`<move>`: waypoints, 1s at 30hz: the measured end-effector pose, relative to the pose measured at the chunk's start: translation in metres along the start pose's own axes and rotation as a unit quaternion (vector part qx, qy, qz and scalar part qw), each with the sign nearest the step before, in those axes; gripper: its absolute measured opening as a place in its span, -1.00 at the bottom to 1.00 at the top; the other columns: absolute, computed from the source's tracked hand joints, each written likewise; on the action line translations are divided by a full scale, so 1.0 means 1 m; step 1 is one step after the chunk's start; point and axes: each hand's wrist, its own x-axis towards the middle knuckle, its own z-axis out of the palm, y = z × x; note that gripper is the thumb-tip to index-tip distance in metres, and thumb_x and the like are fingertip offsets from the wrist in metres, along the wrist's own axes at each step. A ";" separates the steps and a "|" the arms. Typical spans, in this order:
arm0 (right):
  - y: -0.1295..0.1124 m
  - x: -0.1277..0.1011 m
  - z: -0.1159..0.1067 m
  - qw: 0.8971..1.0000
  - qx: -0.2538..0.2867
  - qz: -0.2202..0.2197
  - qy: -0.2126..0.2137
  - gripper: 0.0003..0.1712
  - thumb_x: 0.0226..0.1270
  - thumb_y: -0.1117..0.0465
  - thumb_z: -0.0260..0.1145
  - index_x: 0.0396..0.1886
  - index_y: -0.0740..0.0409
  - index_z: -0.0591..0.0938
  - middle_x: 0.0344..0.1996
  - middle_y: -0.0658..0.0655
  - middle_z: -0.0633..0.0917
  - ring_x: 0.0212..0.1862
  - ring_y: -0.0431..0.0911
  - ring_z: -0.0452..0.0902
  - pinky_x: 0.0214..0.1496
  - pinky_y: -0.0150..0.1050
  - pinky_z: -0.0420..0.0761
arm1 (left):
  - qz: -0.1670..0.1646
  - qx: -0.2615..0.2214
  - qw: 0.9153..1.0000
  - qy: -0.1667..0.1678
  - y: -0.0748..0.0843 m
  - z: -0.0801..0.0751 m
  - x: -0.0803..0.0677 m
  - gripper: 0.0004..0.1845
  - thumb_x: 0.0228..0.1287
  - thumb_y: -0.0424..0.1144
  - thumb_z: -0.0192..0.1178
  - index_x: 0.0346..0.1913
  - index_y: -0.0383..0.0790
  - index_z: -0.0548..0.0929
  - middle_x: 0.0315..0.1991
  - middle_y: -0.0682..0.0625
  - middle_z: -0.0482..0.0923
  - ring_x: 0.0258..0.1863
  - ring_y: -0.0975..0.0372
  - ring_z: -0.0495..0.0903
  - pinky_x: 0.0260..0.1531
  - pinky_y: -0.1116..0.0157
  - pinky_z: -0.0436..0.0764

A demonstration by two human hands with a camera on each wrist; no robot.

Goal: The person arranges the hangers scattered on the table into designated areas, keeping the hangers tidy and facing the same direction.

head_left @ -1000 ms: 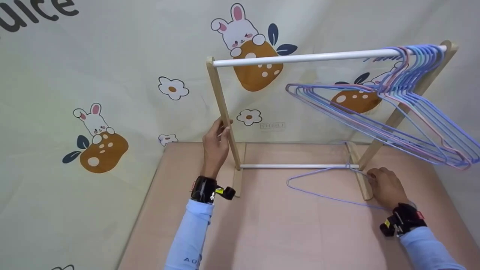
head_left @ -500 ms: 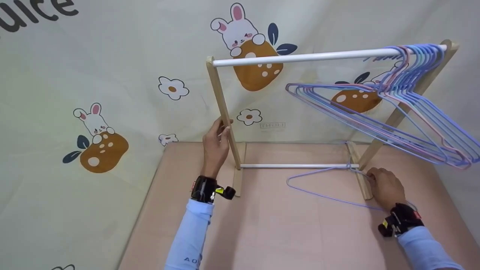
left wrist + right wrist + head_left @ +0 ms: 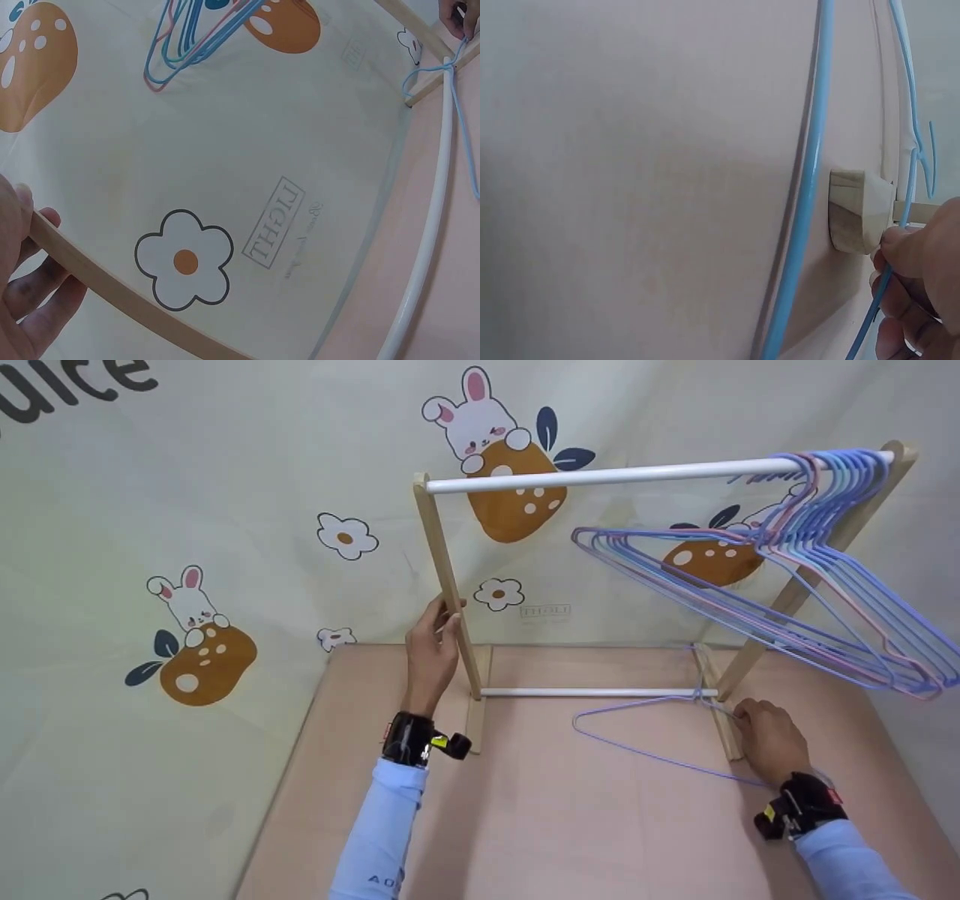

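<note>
A wooden clothes rack (image 3: 439,547) with white rails stands on the pink surface. My left hand (image 3: 433,649) holds its left post, thumb on the near side and fingers behind. At the rack's lower right, my right hand (image 3: 772,739) pinches a blue clothes hanger (image 3: 802,210) by one shoulder near the neck. The hanger lies low, its hook by the right end of the lower rail (image 3: 592,692). In the right wrist view its long bottom bar runs close over the surface, beside the rack's foot (image 3: 847,210). My wrist hides one hanger corner in the head view.
Several blue, purple and pink hangers (image 3: 814,529) hang bunched at the right end of the top rail (image 3: 600,477), above my right hand. A cloth backdrop (image 3: 285,472) printed with rabbits and flowers rises behind the pink surface (image 3: 570,825).
The right hand and wrist have shifted slightly, and the hanger's bottom bar dips a little nearer to me. The left hand and the rack have stayed put.
</note>
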 end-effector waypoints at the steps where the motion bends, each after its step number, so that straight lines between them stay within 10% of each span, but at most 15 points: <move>1: 0.000 0.000 0.000 1.000 0.002 0.001 -0.001 -0.90 0.26 0.41 0.19 -0.22 0.26 0.54 -0.37 0.22 0.55 -0.29 0.16 0.45 -0.42 0.06 0.48 | 0.000 0.001 1.000 0.000 0.003 0.000 0.000 -0.66 0.34 -0.51 0.01 0.16 -0.37 0.44 -0.02 -0.19 0.54 0.00 0.07 0.54 -0.10 0.27 0.58; 15: -0.004 -0.002 0.000 1.000 0.018 -0.003 0.016 -0.92 0.24 0.44 0.20 -0.27 0.29 0.54 -0.42 0.20 0.54 -0.32 0.13 0.43 -0.40 0.02 0.45 | -0.004 0.007 1.000 -0.001 0.034 -0.005 -0.003 -0.68 0.34 -0.54 0.00 0.13 -0.43 0.45 -0.04 -0.25 0.54 -0.01 0.03 0.55 -0.09 0.28 0.58; 30: -0.022 0.004 -0.012 0.998 0.035 0.000 0.044 -0.88 0.25 0.44 0.19 -0.24 0.24 0.57 -0.41 0.15 0.52 -0.31 0.07 0.38 -0.44 -0.07 0.40 | 0.004 0.002 1.000 0.006 -0.003 0.001 -0.001 -0.62 0.36 -0.48 0.01 0.22 -0.31 0.42 0.00 -0.11 0.56 0.00 0.10 0.54 -0.11 0.29 0.59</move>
